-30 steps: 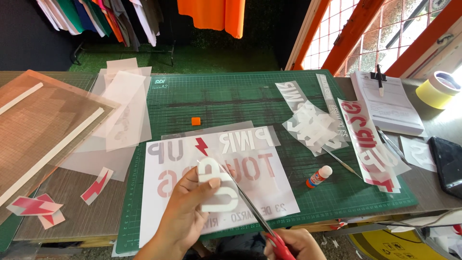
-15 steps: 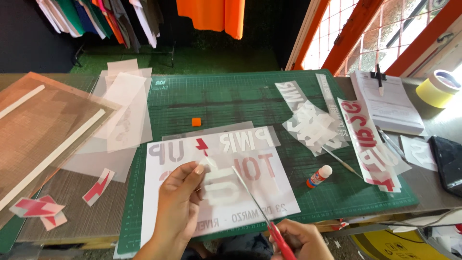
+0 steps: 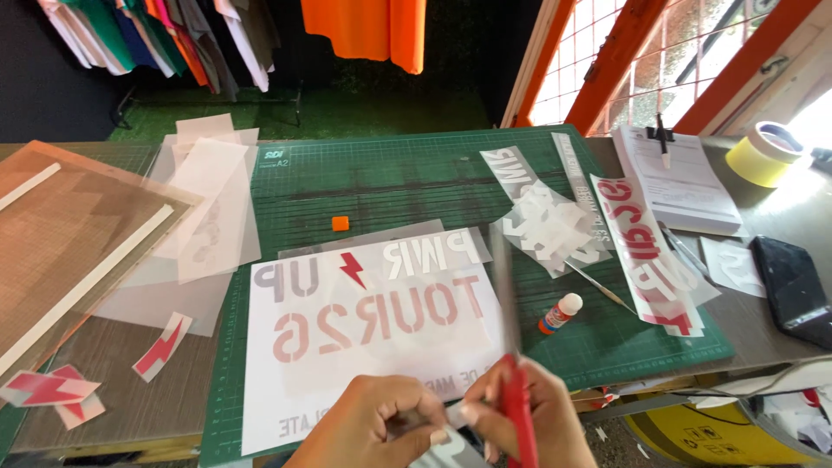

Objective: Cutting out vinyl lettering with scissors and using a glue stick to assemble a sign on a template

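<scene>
1. Head view, near edge of the bench [image 3: 780, 217]: my left hand [image 3: 368, 429] and my right hand [image 3: 529, 416] meet low in the frame, fingers curled in narrow pinches around a small pale scrap [image 3: 451, 414] between them.
2. My right hand also grips red-handled scissors [image 3: 511, 381], blades pointing up and away over the white lettered sheet [image 3: 373, 321].
3. That sheet lies on the near half of the green cutting mat [image 3: 390, 182], its lower edge just under my hands.
4. A small orange square [image 3: 341, 223] sits at the mat's middle; a glue stick [image 3: 560, 313] lies towards the mat's right edge.
5. Clear film offcuts [image 3: 546, 221] pile at the mat's far right; a tape roll [image 3: 763, 153] rests at the bench's far right corner.
6. A wooden frame [image 3: 69, 234] leans along the left edge.
</scene>
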